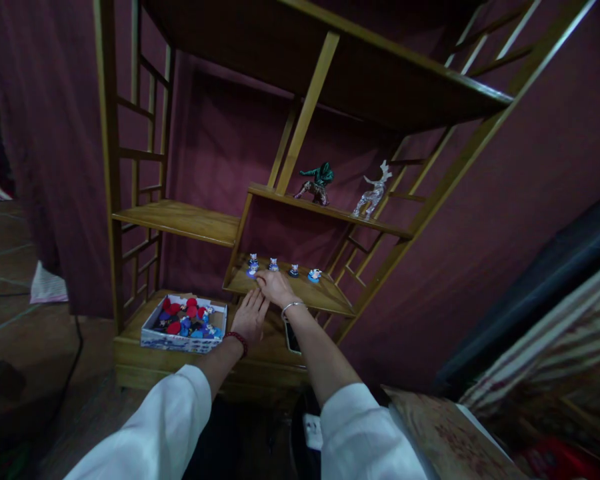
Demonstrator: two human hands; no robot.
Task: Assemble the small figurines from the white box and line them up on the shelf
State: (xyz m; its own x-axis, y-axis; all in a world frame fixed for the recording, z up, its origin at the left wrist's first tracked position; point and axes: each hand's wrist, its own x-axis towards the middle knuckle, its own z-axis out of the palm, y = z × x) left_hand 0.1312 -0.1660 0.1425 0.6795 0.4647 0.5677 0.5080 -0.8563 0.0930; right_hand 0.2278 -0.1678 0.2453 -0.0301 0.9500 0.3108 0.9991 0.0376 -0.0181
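My right hand (276, 289), with a silver bangle at the wrist, reaches over the lower shelf (300, 292). Its fingers are closed at a small blue-and-white figurine (253, 269) near the shelf's left end. Below it, my left hand (251, 315), wearing a red bracelet, is held by the shelf's front edge with fingers stretched out and nothing visible in them. Behind and to the right stand similar small figurines: one at the back left (253, 258), one partly behind my right hand (273, 264), a dark-based one (294, 270) and a light-blue-based one (315, 275).
An open cardboard box (180, 343) of red, blue and white figurines sits on the cabinet base at left. A phone-like object (293, 339) lies under my right forearm. On the shelf above stand a dark green figure (322, 179) and a clear deer figurine (373, 197).
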